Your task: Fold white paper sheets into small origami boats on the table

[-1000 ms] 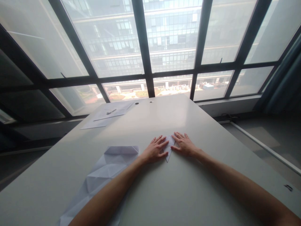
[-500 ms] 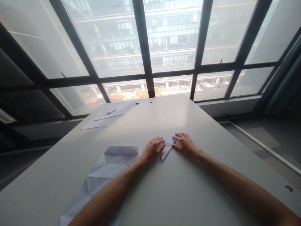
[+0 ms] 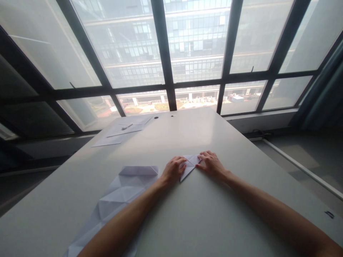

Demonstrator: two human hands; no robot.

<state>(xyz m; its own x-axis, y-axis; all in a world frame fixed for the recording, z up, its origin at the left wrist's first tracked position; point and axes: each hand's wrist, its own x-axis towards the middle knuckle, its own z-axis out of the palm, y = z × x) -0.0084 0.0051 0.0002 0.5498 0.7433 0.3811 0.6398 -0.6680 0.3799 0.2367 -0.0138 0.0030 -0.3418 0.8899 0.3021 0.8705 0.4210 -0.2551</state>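
A small piece of folded white paper lies on the white table, one pointed corner toward me. My left hand grips its left edge between thumb and fingers. At its right corner, my right hand pinches the paper with thumb and fingertips. Crease lines run across the top face. Beside my left forearm rests a larger creased sheet of white paper, its near part partly covered by that arm.
Flat white sheets lie at the table's far left, with a small white pen-like object on them. A dark clip-like object is near the right edge. Large windows stand behind the table.
The folded paper has turned slightly, its near point swinging left. My right fingers have shifted a little on its right corner.
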